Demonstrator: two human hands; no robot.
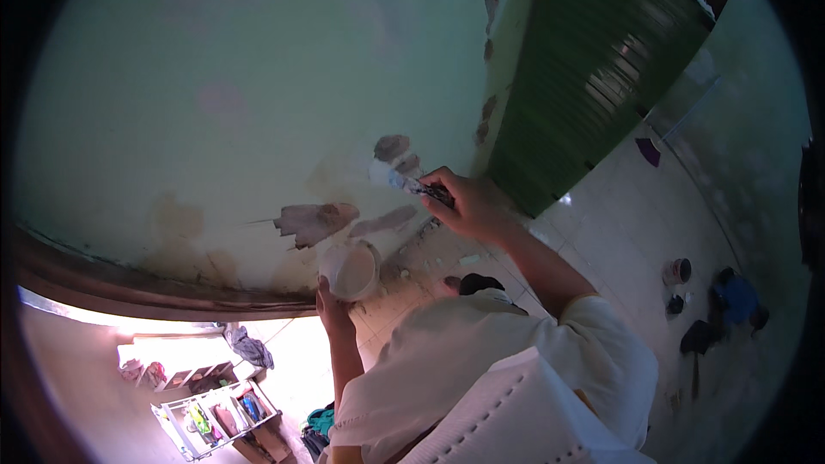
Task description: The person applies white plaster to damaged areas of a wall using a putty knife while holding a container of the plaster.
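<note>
My right hand (471, 204) is closed round the dark handle of a paintbrush (402, 181). Its white, paint-covered bristles are at the pale green wall (284, 77), beside a grey-brown bare patch (392, 148). Whether the tip presses on the wall I cannot tell. Lower down, my left hand (333, 302) grips the side of a round white tub (354, 270), held close to the wall. What is in the tub is hard to make out. Another scraped patch (314, 222) with ragged edges shows on the wall to the left of the brush.
A dark green ribbed door (593, 69) stands to the right. On the tiled floor sit a small bucket (677, 271) and a blue object (736, 296). At lower left, past a brown frame (163, 288), a white rack (215, 417) holds colourful items.
</note>
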